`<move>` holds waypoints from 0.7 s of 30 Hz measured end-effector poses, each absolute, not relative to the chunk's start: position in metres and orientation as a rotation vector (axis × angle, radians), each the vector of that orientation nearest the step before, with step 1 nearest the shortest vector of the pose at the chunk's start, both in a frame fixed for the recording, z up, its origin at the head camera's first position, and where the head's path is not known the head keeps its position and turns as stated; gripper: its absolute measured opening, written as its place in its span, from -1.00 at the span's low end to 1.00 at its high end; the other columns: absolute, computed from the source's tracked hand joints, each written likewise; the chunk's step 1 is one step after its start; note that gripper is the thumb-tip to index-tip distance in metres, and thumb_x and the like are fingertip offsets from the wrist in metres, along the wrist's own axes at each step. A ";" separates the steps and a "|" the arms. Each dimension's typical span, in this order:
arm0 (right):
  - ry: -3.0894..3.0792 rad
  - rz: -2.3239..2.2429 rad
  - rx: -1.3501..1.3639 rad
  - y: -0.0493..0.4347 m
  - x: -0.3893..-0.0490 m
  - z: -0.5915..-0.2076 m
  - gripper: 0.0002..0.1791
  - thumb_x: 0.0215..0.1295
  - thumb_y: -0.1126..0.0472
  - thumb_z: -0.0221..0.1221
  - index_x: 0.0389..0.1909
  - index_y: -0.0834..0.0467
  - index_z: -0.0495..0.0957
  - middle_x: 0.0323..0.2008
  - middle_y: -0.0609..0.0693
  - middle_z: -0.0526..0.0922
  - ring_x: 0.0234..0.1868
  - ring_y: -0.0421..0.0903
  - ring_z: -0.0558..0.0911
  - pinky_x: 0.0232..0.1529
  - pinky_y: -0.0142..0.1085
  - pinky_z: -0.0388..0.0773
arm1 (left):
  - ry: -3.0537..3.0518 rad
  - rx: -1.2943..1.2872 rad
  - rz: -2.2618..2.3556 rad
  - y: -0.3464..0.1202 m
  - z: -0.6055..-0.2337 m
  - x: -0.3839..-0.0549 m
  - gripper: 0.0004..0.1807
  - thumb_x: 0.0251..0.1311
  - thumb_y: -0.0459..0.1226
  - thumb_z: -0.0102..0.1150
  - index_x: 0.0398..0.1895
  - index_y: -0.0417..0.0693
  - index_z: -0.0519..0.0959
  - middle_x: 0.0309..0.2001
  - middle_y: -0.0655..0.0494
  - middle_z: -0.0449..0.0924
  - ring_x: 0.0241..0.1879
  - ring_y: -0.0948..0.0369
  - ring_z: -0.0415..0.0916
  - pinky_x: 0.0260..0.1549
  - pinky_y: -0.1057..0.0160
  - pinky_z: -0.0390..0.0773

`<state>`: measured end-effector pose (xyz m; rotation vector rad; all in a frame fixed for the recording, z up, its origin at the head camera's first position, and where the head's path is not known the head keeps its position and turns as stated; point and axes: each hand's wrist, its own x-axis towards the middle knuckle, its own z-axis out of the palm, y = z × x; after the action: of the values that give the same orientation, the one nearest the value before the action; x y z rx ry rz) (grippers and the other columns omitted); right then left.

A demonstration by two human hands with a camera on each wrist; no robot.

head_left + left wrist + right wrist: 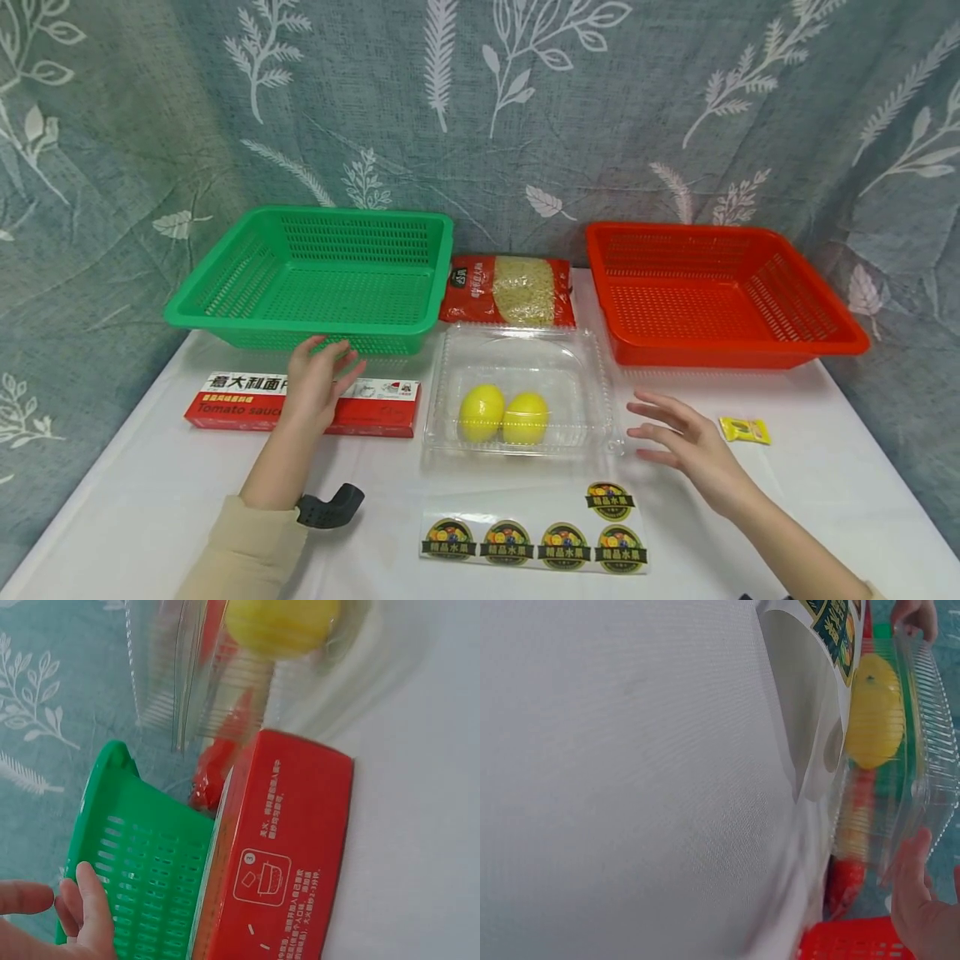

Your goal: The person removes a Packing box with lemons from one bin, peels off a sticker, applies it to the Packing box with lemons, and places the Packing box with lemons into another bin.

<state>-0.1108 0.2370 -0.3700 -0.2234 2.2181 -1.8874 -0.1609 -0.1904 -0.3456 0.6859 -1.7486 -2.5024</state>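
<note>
A clear plastic clamshell box (566,379), its lid down, holds two lemons (482,412) side by side in the middle of the table. My left hand (318,383) hovers with loosely bent fingers over the red-and-white pasta box (300,421), close to the front of the green basket (360,342); it grips nothing. Just right of the clamshell, my right hand (693,450) has its fingers spread toward the box's side. A small gap shows between them in the head view. In front of the clamshell lies a sheet of round fruit stickers (525,504).
A red bag of pasta (525,292) lies behind the clamshell, between the green basket and a red basket (712,354). One small yellow packet (745,430) is to the right of my right hand. A patterned curtain (480,125) hangs behind the table.
</note>
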 end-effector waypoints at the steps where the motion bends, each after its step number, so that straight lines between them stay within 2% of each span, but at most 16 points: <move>1: 2.225 -1.881 -0.225 0.238 -0.110 -0.370 -0.53 0.29 0.25 0.08 0.22 0.16 0.30 0.11 0.19 0.44 -0.10 -0.08 0.60 -0.15 -0.24 0.56 | -1.763 0.676 -2.501 -0.190 -0.345 -0.159 -0.29 0.32 -0.37 -0.17 0.41 -0.10 -0.28 -0.05 0.11 0.20 -0.15 0.32 0.35 -0.08 0.37 0.48; 6: 2.239 -1.857 -0.227 0.240 -0.108 -0.370 -0.55 0.29 0.25 0.09 0.20 0.16 0.32 0.07 0.23 0.46 -0.12 -0.06 0.61 -0.15 -0.28 0.56 | -1.827 0.626 -2.502 -0.186 -0.344 -0.150 -0.31 0.33 -0.35 -0.19 0.42 -0.09 -0.24 -0.06 0.12 0.22 -0.14 0.32 0.35 -0.10 0.36 0.50; 12: 2.231 -1.799 -0.220 0.241 -0.104 -0.372 -0.58 0.27 0.29 0.09 0.10 0.39 0.30 0.00 0.25 0.49 -0.16 -0.09 0.61 -0.15 -0.28 0.56 | -1.925 0.579 -2.456 -0.174 -0.346 -0.140 -0.38 0.30 -0.36 -0.15 0.38 -0.15 -0.09 -0.13 0.11 0.30 -0.22 0.33 0.41 -0.14 0.32 0.53; 15: 2.214 -1.718 -0.227 0.243 -0.103 -0.373 -0.58 0.26 0.29 0.10 0.05 0.46 0.31 -0.04 0.23 0.51 -0.17 -0.13 0.60 -0.16 -0.26 0.57 | -1.987 0.514 -2.412 -0.168 -0.345 -0.134 -0.49 0.29 -0.37 -0.14 0.29 -0.16 0.06 -0.21 0.16 0.35 -0.25 0.33 0.43 -0.16 0.32 0.54; 21: 2.184 -1.538 -0.291 0.247 -0.103 -0.376 -0.62 0.24 0.23 0.13 -0.02 0.42 0.41 -0.04 0.31 0.50 -0.14 -0.13 0.58 -0.19 -0.25 0.57 | -2.052 0.373 -2.387 -0.160 -0.335 -0.122 -0.70 0.31 -0.39 -0.14 0.09 -0.14 0.24 -0.32 0.23 0.43 -0.32 0.33 0.43 -0.27 0.37 0.56</move>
<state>-0.1026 0.2475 -0.3755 -0.2914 2.1840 -1.5376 -0.1221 -0.1596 -0.3347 0.3733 -2.0516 -2.3865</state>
